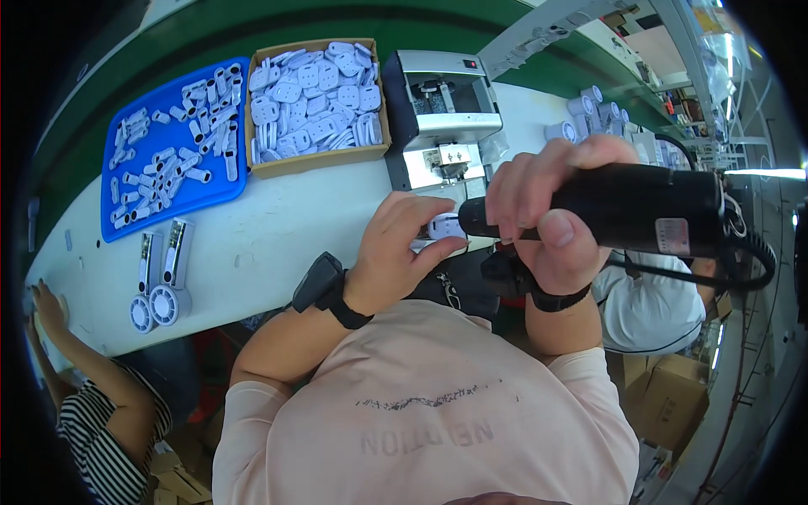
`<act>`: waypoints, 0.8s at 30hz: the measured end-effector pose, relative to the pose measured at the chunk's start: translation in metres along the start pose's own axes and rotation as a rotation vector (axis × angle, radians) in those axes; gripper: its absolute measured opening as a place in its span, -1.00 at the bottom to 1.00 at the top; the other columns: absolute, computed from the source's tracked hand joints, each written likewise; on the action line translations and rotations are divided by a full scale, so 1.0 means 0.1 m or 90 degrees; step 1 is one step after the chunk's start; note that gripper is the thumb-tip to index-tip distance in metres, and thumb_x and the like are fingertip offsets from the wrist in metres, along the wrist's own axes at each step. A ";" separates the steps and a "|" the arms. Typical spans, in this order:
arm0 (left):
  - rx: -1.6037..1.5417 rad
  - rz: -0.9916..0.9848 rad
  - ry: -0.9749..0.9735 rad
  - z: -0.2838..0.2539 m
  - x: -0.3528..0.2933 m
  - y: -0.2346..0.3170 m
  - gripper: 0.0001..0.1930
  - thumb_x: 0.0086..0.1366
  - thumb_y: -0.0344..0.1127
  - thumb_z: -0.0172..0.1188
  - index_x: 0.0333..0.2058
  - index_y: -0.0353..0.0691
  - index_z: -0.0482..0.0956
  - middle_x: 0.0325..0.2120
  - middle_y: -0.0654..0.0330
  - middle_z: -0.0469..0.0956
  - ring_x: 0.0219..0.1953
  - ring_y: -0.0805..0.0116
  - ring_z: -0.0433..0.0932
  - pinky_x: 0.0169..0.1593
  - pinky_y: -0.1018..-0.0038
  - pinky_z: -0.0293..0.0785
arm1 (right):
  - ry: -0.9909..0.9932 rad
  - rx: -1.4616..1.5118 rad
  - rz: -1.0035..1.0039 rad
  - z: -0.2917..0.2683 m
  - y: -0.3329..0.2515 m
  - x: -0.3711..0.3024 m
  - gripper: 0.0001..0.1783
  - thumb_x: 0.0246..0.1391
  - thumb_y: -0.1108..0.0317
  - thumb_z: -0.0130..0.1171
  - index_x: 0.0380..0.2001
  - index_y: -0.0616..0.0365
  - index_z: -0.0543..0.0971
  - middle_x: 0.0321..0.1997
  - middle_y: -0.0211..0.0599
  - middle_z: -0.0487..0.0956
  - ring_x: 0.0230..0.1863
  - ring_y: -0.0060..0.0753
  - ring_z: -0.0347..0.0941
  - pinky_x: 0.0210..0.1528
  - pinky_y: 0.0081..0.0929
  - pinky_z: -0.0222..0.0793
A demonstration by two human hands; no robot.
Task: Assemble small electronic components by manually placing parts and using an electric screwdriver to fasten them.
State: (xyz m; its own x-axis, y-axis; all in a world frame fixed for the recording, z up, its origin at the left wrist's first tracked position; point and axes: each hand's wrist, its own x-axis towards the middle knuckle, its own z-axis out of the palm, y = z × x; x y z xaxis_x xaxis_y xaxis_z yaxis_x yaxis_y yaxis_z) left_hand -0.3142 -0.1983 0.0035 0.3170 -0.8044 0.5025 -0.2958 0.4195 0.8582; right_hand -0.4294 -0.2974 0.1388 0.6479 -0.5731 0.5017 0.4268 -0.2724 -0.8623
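My right hand (pixel 555 202) is wrapped round a black electric screwdriver (pixel 640 210), held nearly level with its nose pointing left. A coiled black cord leaves its rear end. At the table's front edge, a small white plastic part (pixel 442 225) lies between the thumb and fingers of my left hand (pixel 391 244), which grips it from both sides. The screwdriver's nose is right beside this part; whether they touch cannot be made out. The screwdriver and my right hand hide part of the piece.
A silver benchtop machine (pixel 450 128) stands just beyond my hands. Left of it are a cardboard box (pixel 324 164) of white plates and a blue tray (pixel 220 202) of small parts. Two white handheld fans (pixel 171 305) lie nearer. Co-workers sit on both sides, one with a striped sleeve (pixel 105 438).
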 end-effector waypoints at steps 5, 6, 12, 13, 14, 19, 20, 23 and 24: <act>0.050 0.031 -0.059 -0.05 -0.07 0.02 -0.56 0.07 -0.41 0.55 -0.05 -0.23 0.65 -0.16 0.10 0.66 -0.09 0.06 0.59 -0.04 0.27 0.53 | 0.050 0.142 -0.095 -0.27 -0.39 -0.07 -0.54 0.23 0.36 0.27 0.15 0.07 0.38 -0.43 -0.35 0.45 -0.56 -0.40 0.39 -0.43 -0.37 0.37; 0.055 0.039 -0.080 -0.07 -0.09 0.04 -0.56 0.06 -0.42 0.54 -0.05 -0.22 0.65 -0.15 0.09 0.66 -0.08 0.05 0.60 -0.04 0.28 0.54 | 0.091 0.104 -0.071 -0.40 -0.42 -0.14 -0.56 0.23 0.37 0.25 0.13 0.08 0.39 -0.44 -0.34 0.44 -0.56 -0.40 0.39 -0.42 -0.37 0.37; 0.104 0.124 -0.171 -0.18 -0.06 -0.06 -0.60 0.05 -0.47 0.51 -0.10 -0.21 0.67 -0.10 0.04 0.68 -0.09 0.03 0.65 -0.05 0.27 0.59 | 0.335 -0.075 0.154 -0.71 -0.01 -0.73 -0.64 0.22 0.44 0.19 0.07 0.11 0.42 -0.47 -0.30 0.43 -0.56 -0.36 0.40 -0.39 -0.32 0.39; 0.104 0.120 -0.175 -0.21 -0.05 -0.08 -0.60 0.05 -0.47 0.51 -0.10 -0.21 0.67 -0.10 0.04 0.68 -0.09 0.03 0.65 -0.05 0.27 0.59 | 0.339 -0.044 0.158 -0.71 0.05 -0.75 -0.64 0.22 0.44 0.18 0.06 0.12 0.41 -0.47 -0.29 0.43 -0.56 -0.35 0.40 -0.39 -0.31 0.39; 0.115 0.131 -0.158 -0.25 -0.01 -0.06 -0.61 0.06 -0.46 0.52 -0.10 -0.20 0.67 -0.11 0.05 0.68 -0.13 0.03 0.65 -0.09 0.27 0.59 | 0.343 -0.015 0.164 -0.70 0.12 -0.75 -0.65 0.22 0.45 0.18 0.05 0.12 0.41 -0.48 -0.28 0.43 -0.56 -0.34 0.40 -0.40 -0.30 0.39; 0.148 0.121 -0.078 -0.26 -0.12 -0.10 -0.61 0.06 -0.46 0.53 -0.09 -0.18 0.66 -0.12 0.04 0.68 -0.20 0.04 0.67 -0.18 0.26 0.61 | 0.222 0.049 0.059 -0.65 0.24 -0.29 -0.66 0.22 0.50 0.18 0.04 0.14 0.40 -0.47 -0.23 0.47 -0.55 -0.29 0.42 -0.38 -0.24 0.43; 0.149 0.116 -0.058 -0.25 -0.13 -0.10 -0.60 0.06 -0.47 0.53 -0.09 -0.18 0.66 -0.11 0.03 0.69 -0.21 0.04 0.68 -0.19 0.27 0.62 | 0.193 0.009 0.023 -0.62 0.31 -0.17 -0.67 0.20 0.52 0.20 0.01 0.15 0.40 -0.46 -0.23 0.50 -0.55 -0.31 0.45 -0.38 -0.26 0.45; 0.150 0.107 -0.042 -0.20 -0.18 -0.09 -0.59 0.07 -0.47 0.53 -0.07 -0.18 0.65 -0.11 0.02 0.69 -0.19 0.04 0.68 -0.17 0.28 0.61 | 0.151 -0.050 -0.005 -0.56 0.54 0.00 -0.67 0.17 0.55 0.24 -0.03 0.18 0.42 -0.44 -0.23 0.54 -0.53 -0.33 0.49 -0.38 -0.32 0.47; 0.148 0.105 -0.034 -0.19 -0.18 -0.08 -0.58 0.08 -0.47 0.53 -0.05 -0.18 0.65 -0.11 0.02 0.69 -0.19 0.04 0.68 -0.16 0.28 0.61 | 0.142 -0.077 0.000 -0.54 0.61 0.03 -0.67 0.16 0.56 0.26 -0.04 0.19 0.43 -0.43 -0.24 0.55 -0.53 -0.35 0.50 -0.39 -0.35 0.47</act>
State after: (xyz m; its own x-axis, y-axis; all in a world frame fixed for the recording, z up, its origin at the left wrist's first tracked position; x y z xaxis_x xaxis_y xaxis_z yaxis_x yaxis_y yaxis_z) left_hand -0.3009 -0.1790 -0.0106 0.2013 -0.7574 0.6212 -0.5397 0.4434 0.7156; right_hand -0.4356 -0.3580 0.0844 0.4865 -0.7264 0.4855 0.3389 -0.3553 -0.8712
